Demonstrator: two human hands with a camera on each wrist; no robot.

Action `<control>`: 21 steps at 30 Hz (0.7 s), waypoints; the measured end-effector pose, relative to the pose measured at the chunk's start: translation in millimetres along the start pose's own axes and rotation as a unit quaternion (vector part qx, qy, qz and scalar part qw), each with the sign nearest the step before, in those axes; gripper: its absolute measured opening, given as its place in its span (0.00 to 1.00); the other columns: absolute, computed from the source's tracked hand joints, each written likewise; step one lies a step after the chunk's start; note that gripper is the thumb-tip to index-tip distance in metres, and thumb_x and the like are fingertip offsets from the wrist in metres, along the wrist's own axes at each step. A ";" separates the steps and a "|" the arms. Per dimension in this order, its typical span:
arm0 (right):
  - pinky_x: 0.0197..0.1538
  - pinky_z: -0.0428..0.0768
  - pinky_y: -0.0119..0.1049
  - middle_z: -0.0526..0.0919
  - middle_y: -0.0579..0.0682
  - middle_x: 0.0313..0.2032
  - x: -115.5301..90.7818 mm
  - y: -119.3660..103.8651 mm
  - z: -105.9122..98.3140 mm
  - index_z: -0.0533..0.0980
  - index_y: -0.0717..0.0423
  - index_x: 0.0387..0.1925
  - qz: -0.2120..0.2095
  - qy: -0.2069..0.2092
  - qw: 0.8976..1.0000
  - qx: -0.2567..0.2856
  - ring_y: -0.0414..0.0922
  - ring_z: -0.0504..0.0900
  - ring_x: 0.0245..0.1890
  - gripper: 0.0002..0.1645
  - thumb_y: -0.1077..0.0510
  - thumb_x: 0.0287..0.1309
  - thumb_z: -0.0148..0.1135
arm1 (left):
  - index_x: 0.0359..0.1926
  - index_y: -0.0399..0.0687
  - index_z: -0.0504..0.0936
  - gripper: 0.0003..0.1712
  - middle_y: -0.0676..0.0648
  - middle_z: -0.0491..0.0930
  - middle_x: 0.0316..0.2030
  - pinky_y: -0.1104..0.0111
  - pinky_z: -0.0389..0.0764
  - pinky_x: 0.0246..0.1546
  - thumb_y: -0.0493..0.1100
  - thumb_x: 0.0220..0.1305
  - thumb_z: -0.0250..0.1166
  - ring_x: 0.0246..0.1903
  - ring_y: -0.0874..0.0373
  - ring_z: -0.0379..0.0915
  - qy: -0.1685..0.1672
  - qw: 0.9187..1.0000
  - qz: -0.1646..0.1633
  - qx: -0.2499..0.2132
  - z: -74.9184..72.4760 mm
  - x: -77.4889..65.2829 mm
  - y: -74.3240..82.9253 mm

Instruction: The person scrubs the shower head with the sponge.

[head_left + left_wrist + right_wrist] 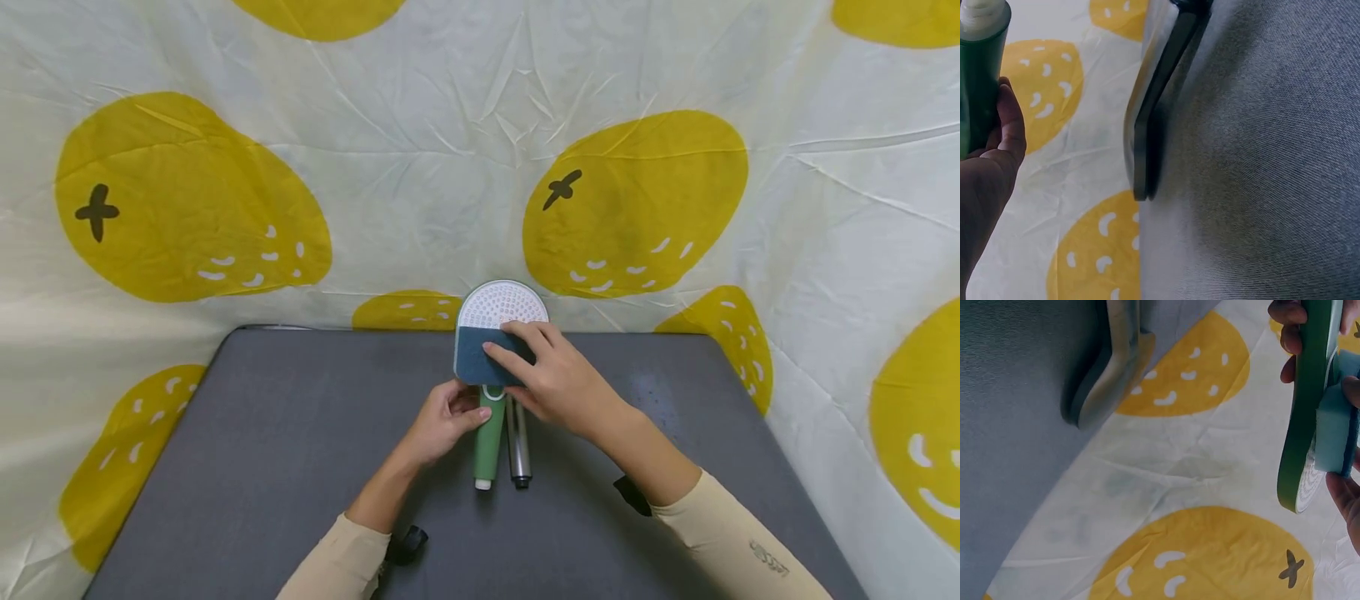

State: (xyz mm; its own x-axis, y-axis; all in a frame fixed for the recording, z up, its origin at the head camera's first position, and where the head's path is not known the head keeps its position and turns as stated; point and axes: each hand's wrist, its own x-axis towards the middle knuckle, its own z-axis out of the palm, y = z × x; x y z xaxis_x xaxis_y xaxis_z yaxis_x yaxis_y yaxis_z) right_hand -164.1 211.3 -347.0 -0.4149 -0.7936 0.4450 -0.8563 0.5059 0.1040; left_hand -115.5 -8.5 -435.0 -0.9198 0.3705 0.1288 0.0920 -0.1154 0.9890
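A green shower head [489,437] with a white, dotted spray face is held up above the table. My left hand [442,421] grips it near the neck, thumb across the front of the handle. Against the spray face my right hand [562,375] holds a sponge [476,358], dark blue on its outer side. From the right wrist view, the light blue side of the sponge [1332,431] touches the spray face, covering its lower part. Some fingers of both hands are hidden behind these things.
Beneath the hands, a second shower head with a silver handle [519,442] lies on the dark grey table [300,467]. Its flat head [1141,125] shows in the left wrist view. A white cloth [427,208] with yellow fruit prints hangs behind the table.
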 end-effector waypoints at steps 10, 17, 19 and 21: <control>0.62 0.81 0.52 0.72 0.63 0.65 -5.7 2.5 -5.2 0.74 0.51 0.69 0.009 0.016 1.000 0.000 0.59 0.75 0.59 0.40 0.51 0.56 0.79 | 0.71 0.20 0.62 0.33 0.20 0.72 0.62 0.73 0.84 0.50 0.28 0.69 0.61 0.56 0.52 0.81 -0.013 1.000 -0.002 0.000 7.1 -6.4 0.2; 0.61 0.81 0.53 0.72 0.66 0.65 6.7 11.0 -11.2 0.75 0.53 0.68 0.039 0.043 0.998 -0.006 0.63 0.74 0.57 0.39 0.54 0.55 0.79 | 0.73 0.22 0.60 0.35 0.21 0.72 0.62 0.73 0.84 0.50 0.28 0.70 0.61 0.57 0.50 0.81 -0.020 1.000 -0.002 -0.003 6.8 -5.3 0.4; 0.60 0.82 0.54 0.71 0.67 0.65 8.6 14.5 -14.0 0.75 0.53 0.68 0.054 0.050 0.997 -0.006 0.65 0.73 0.57 0.39 0.55 0.55 0.79 | 0.72 0.21 0.62 0.33 0.20 0.73 0.61 0.74 0.84 0.48 0.28 0.70 0.62 0.53 0.59 0.81 -0.019 1.000 -0.001 0.001 6.9 -5.1 0.6; 0.60 0.81 0.56 0.71 0.68 0.65 9.7 19.1 -17.4 0.75 0.54 0.68 0.069 0.059 0.996 -0.003 0.66 0.73 0.58 0.39 0.56 0.56 0.79 | 0.71 0.20 0.63 0.33 0.20 0.74 0.60 0.74 0.84 0.48 0.27 0.68 0.62 0.50 0.66 0.80 -0.016 1.000 -0.003 0.003 6.8 -5.1 1.4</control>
State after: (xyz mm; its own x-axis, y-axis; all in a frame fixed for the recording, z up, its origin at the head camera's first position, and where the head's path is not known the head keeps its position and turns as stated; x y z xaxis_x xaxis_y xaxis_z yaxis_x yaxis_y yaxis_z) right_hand -179.1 219.2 -325.2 -0.4896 -0.6712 0.5566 -0.7917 0.6096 0.0387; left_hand -108.1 -4.3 -433.8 -0.9073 0.4014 0.1254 0.0891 -0.1079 0.9902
